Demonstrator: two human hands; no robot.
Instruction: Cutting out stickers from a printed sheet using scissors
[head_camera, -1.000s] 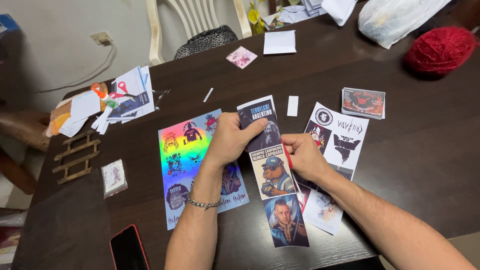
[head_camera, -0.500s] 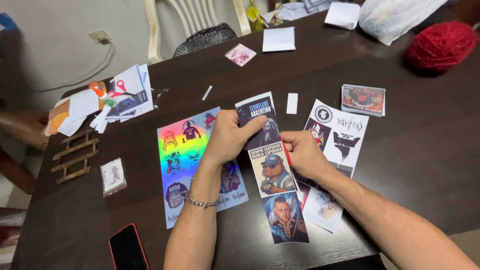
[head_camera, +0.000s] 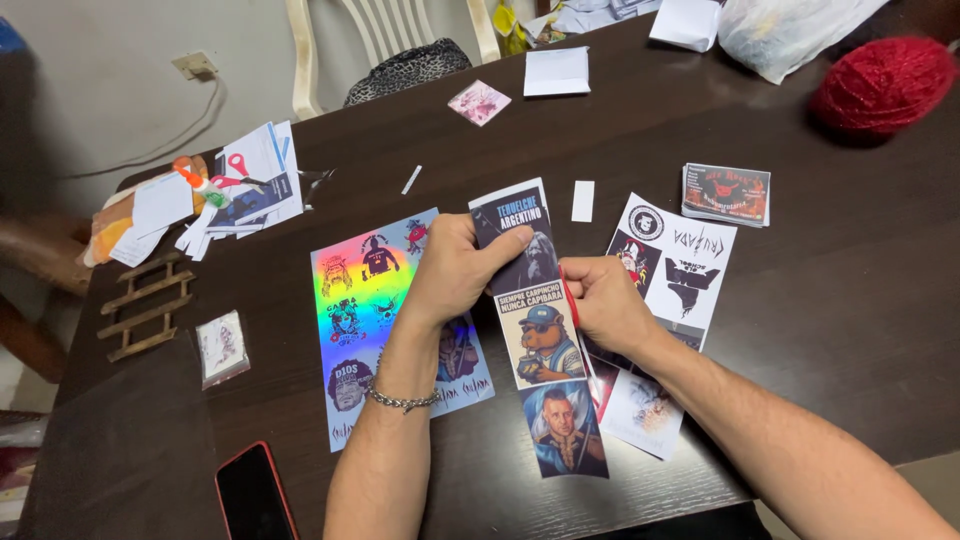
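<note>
Left hand: the left hand (head_camera: 455, 268) sits at the centre of the frame, fingers curled, thumb pressed on the upper part of a long sticker strip (head_camera: 540, 330), pinning it to the table; a chain bracelet (head_camera: 400, 398) circles the wrist.
Right hand: the right hand (head_camera: 605, 300) is just right of centre, clenched around a thin red tool (head_camera: 569, 296) held against the strip's right edge; what kind of tool it is cannot be told.
Sticker strip: lies lengthwise from centre to lower centre, between the two hands, showing printed portrait panels one below another.
Holographic sheet: a rainbow-shiny sticker sheet (head_camera: 370, 300) lies left of centre, partly under the left forearm.
White sheet: a white sheet with black designs (head_camera: 680, 260) lies right of centre, partly under the right hand.
Sticker stack: a small dark stack of stickers (head_camera: 727, 194) sits in the upper right, apart from the white sheet.
Red yarn: a ball of red yarn (head_camera: 882, 84) rests at the far upper right.
Phone: a dark phone with a red edge (head_camera: 255, 492) lies at the lower left.
Scissors: red-handled scissors (head_camera: 238, 168) lie on a pile of papers in the upper left.
Table: the dark wooden table (head_camera: 840, 330) carries everything.
</note>
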